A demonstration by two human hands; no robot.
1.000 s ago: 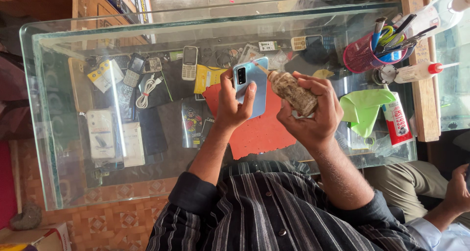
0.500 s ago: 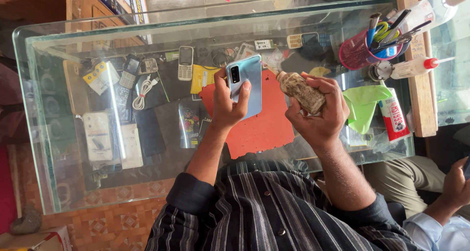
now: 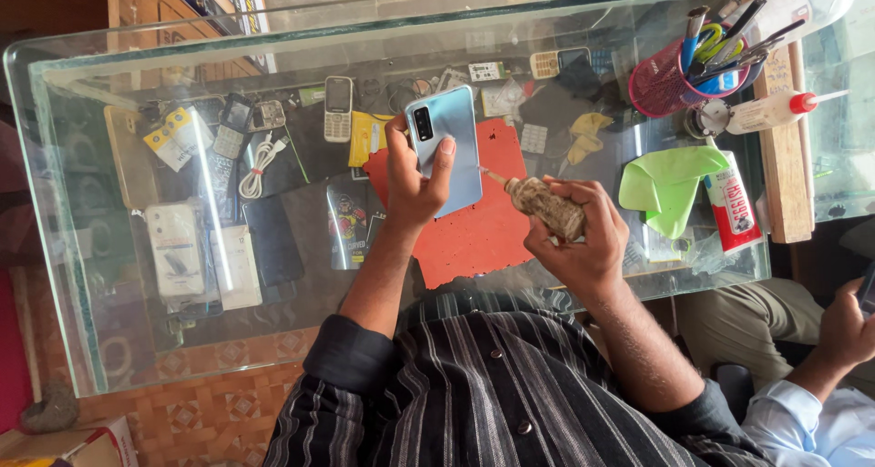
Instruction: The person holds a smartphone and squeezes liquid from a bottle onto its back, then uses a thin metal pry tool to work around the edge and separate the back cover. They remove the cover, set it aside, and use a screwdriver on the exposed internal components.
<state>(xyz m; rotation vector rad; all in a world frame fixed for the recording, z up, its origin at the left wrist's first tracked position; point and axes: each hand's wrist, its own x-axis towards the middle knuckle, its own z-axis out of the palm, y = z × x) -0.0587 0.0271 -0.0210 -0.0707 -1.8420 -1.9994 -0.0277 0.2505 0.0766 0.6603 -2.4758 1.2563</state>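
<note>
- The left hand (image 3: 410, 180) was closed around a light blue, glossy-backed smartphone (image 3: 447, 143), fingers wrapped over one long edge and thumb on the other, holding it back-up above the red rubber work mat (image 3: 474, 235).
- The right hand (image 3: 583, 244) was clenched on a small, grimy squeeze bottle with a thin nozzle (image 3: 545, 205), just to the right of the smartphone, with the nozzle tip touching, or all but touching, the phone's right edge.
- Judged from this, liquid was being applied along that edge seam; the back cover looked fully seated, so any opening of the phone was not yet done.
- No removed parts lay on the red mat beneath the smartphone.
- Further right of the smartphone, a green cloth (image 3: 670, 184) sat on the glass desk (image 3: 118, 276), untouched.
- Another person's hand (image 3: 843, 326) was at the lower right, well apart from the smartphone.
</note>
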